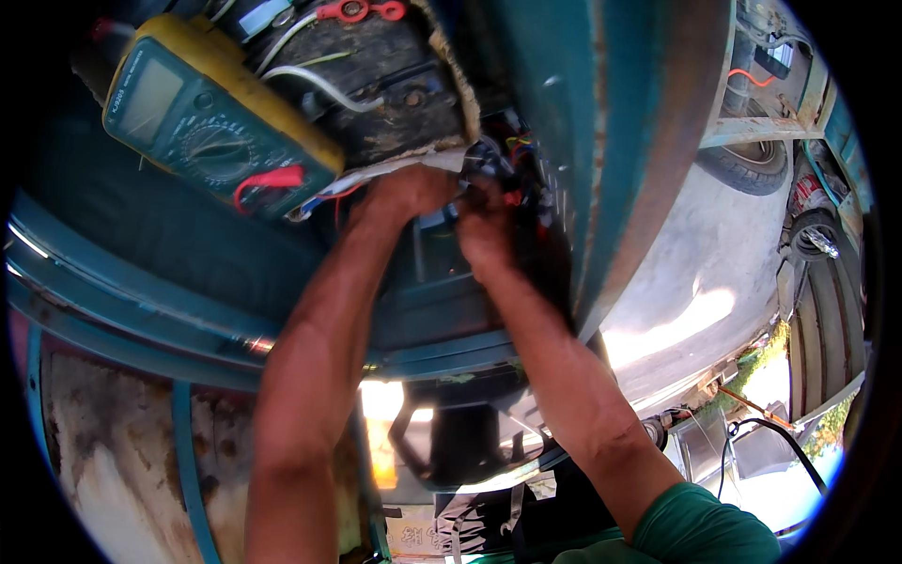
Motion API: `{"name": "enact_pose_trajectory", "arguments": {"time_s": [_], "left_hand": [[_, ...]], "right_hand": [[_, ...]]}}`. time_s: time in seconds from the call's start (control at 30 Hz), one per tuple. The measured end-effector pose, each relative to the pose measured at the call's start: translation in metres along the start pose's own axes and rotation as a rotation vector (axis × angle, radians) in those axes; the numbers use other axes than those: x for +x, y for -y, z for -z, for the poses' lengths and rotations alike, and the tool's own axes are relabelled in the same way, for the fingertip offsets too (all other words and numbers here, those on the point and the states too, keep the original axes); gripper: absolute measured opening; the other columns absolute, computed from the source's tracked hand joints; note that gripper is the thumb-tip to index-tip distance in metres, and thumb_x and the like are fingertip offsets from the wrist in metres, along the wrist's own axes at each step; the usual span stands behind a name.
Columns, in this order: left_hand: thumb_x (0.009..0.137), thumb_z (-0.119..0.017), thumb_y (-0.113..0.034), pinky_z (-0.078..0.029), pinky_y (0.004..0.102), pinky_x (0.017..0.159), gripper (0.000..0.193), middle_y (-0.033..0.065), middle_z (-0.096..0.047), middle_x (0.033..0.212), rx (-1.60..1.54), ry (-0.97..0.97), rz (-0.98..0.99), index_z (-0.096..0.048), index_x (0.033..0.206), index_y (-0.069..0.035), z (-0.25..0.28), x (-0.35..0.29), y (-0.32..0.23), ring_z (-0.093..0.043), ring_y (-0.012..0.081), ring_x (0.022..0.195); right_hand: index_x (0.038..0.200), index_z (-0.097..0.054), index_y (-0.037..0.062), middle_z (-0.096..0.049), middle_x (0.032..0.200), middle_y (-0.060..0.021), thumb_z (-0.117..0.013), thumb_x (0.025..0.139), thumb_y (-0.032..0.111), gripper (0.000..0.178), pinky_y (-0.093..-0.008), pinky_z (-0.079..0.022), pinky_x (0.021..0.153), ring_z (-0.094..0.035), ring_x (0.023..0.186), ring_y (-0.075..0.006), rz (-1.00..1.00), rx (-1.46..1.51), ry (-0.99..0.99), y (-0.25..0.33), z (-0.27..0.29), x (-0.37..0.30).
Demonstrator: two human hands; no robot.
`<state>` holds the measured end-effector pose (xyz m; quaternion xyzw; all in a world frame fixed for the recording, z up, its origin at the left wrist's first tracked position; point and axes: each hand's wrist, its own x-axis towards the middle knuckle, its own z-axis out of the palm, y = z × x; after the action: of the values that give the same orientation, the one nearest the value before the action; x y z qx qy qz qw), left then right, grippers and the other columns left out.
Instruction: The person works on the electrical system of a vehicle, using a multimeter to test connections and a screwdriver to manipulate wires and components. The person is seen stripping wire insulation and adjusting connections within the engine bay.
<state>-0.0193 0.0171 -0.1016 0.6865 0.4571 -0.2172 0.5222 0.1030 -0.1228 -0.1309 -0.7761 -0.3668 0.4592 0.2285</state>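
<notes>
Both my arms reach into a teal metal compartment, and my hands come close together beside a cluster of wires and dark connectors point(515, 150). My left hand point(425, 191) is closed, its fingers curled at the near edge of a dirty black battery point(390, 113). My right hand point(486, 226) is just to its right, blurred, with its fingers bent in against the wiring. What either hand grips is too small and hidden to make out. A yellow-cased multimeter point(221, 127) with a teal face lies at the upper left, a red plug point(272, 177) in its lower end.
A red terminal cover point(355, 10) and a white cable point(324, 83) are on top of the battery. The teal frame post point(587, 141) rises close to my right arm. Beyond it are concrete ground point(676, 254), a tyre point(747, 167) and a rusty frame.
</notes>
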Motion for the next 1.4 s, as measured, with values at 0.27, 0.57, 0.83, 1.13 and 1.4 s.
{"name": "enact_pose_trajectory", "arguments": {"time_s": [0.27,0.57,0.83,1.13,1.4], "left_hand": [[0.081,-0.066,-0.037,-0.052,0.0479,0.097,0.042,0.0177,-0.072,0.113,0.109,-0.277,-0.335,-0.073,0.110,-0.008,-0.020,0.025,0.024,-0.067,0.0362,0.105],[0.074,-0.072,-0.037,-0.053,0.0460,0.089,0.037,0.0162,-0.072,0.102,0.012,-0.419,-0.330,-0.075,0.098,-0.009,-0.028,0.017,0.035,-0.068,0.0337,0.095],[0.077,-0.067,-0.032,-0.054,0.0478,0.080,0.025,0.0119,-0.073,0.087,-0.017,-0.153,-0.042,-0.075,0.084,-0.010,0.006,0.016,0.005,-0.069,0.0340,0.085],[0.083,-0.063,-0.033,-0.054,0.0488,0.082,0.028,0.0148,-0.074,0.096,0.033,-0.424,-0.169,-0.074,0.094,-0.011,-0.031,0.032,0.016,-0.070,0.0350,0.090],[0.087,-0.060,-0.033,-0.054,0.0491,0.083,0.029,0.0157,-0.073,0.098,-0.143,-0.478,-0.100,-0.073,0.098,-0.010,-0.031,0.031,0.014,-0.070,0.0357,0.091]], "right_hand": [[0.126,-0.062,0.0100,-0.067,0.111,-0.0076,-0.057,0.099,0.018,0.029,-0.0341,-0.048,0.095,-0.062,0.106,-0.0194,0.025,0.004,0.034,-0.021,-0.006,0.002],[0.130,-0.060,0.0107,-0.066,0.111,-0.0075,-0.058,0.097,0.021,0.035,-0.0358,-0.050,0.090,-0.063,0.101,-0.0208,-0.513,0.322,0.117,0.040,0.005,0.004],[0.129,-0.061,0.0082,-0.068,0.100,-0.0120,-0.054,0.094,0.028,0.041,-0.0375,-0.050,0.088,-0.064,0.093,-0.0264,-0.291,0.177,0.096,0.017,-0.003,0.016],[0.109,-0.064,0.0072,-0.062,0.081,-0.0080,-0.052,0.095,0.028,0.028,-0.0365,-0.049,0.075,-0.061,0.077,-0.0238,-0.327,0.067,0.179,0.052,0.016,0.018],[0.106,-0.065,0.0135,-0.058,0.079,0.0022,-0.057,0.098,0.032,0.022,-0.0235,-0.040,0.054,-0.052,0.065,-0.0076,-0.701,0.554,0.078,0.027,0.004,0.017]]}}
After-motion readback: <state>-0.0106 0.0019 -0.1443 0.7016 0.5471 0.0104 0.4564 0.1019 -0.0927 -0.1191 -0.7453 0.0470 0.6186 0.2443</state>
